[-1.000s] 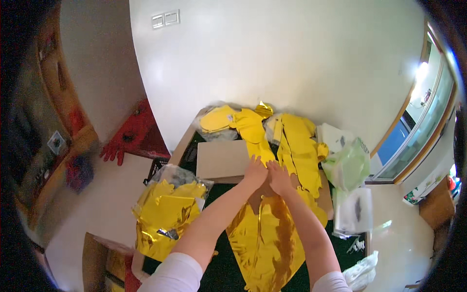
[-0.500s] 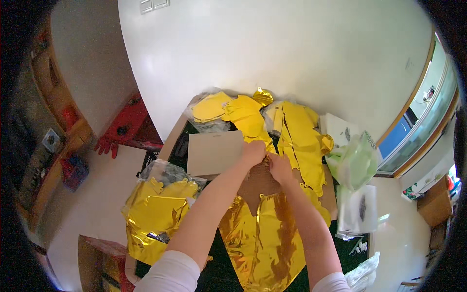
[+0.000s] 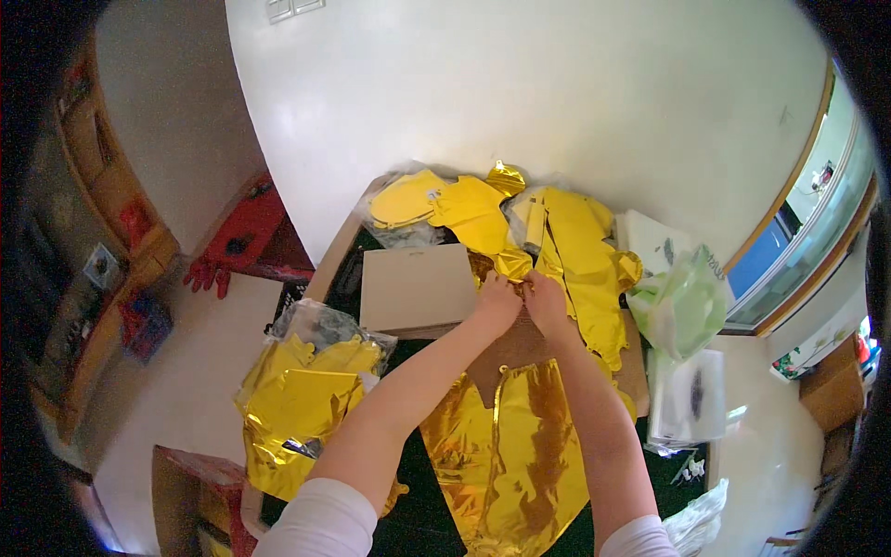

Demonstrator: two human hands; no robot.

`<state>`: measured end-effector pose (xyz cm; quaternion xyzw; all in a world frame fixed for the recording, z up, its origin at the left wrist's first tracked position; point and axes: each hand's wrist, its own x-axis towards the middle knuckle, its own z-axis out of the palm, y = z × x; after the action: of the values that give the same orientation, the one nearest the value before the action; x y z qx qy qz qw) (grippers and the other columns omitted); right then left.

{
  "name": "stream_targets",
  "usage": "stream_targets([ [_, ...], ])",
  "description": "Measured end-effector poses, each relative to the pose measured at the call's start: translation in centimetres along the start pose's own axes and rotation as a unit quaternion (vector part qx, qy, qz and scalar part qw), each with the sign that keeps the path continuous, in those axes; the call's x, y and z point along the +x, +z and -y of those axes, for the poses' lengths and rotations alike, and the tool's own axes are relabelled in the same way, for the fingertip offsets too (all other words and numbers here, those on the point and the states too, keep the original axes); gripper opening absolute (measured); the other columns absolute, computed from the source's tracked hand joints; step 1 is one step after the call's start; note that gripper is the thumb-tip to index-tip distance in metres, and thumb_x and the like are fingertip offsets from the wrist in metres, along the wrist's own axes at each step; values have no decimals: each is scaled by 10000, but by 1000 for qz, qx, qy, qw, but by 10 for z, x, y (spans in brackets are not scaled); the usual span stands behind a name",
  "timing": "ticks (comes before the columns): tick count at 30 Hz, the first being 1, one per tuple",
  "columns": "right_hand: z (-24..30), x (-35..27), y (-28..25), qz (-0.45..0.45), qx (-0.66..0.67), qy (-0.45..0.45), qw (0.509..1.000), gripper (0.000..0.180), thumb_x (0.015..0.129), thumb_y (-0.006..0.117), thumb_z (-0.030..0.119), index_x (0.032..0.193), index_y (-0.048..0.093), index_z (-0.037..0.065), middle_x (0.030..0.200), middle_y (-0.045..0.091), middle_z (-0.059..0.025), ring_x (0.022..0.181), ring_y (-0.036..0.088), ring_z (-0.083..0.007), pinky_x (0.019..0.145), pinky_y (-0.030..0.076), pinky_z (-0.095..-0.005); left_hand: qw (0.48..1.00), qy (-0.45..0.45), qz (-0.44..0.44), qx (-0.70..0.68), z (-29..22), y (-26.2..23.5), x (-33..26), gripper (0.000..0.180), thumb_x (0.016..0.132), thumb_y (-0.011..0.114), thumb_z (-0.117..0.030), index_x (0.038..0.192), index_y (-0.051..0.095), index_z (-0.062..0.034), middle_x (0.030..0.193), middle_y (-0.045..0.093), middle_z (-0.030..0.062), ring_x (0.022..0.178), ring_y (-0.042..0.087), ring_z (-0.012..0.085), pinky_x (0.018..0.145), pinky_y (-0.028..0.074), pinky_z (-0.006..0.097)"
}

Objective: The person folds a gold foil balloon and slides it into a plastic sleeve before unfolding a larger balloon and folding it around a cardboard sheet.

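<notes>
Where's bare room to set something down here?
Free: top of the beige box, left of the left hand; brown cardboard between the hands and large gold foil sheet; dark green surface between that sheet and the left forearm. Crowded: far edge, yellow foil pieces; right edge, pale green bag.

Fingertips of left hand (image 3: 501,305) and right hand (image 3: 547,301) partly hidden at gold foil (image 3: 512,265), near foil sheet (image 3: 520,455) partly behind right forearm (image 3: 605,441), white sleeves (image 3: 327,518) and wall switch (image 3: 295,8) cropped, contents of left-side shelf (image 3: 160,254) indistinct

Wooden shelving (image 3: 148,252) and a doorway (image 3: 806,243) suggest a home.
</notes>
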<state>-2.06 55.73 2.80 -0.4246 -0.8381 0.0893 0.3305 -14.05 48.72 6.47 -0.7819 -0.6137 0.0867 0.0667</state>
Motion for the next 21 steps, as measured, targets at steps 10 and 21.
stream_targets([
  [10,3,4,-11,68,-1,-22,997,123,837,558,146,841,607,33,780,623,-205,778,595,-413,732,452,-500,953,-120,-186,-207,29,24,24,93,812,608,-123,788,680,-69,894,652,131,914,587,315,826,424,490],
  [21,15,38,-18,-54,31,67,996,147,839,601,155,911,618,28,866,627,-195,819,624,-376,705,485,-471,956,-34,-277,-88,18,-1,2,184,835,578,-137,1014,601,-101,1069,568,100,1076,518,278,949,378,442],
])
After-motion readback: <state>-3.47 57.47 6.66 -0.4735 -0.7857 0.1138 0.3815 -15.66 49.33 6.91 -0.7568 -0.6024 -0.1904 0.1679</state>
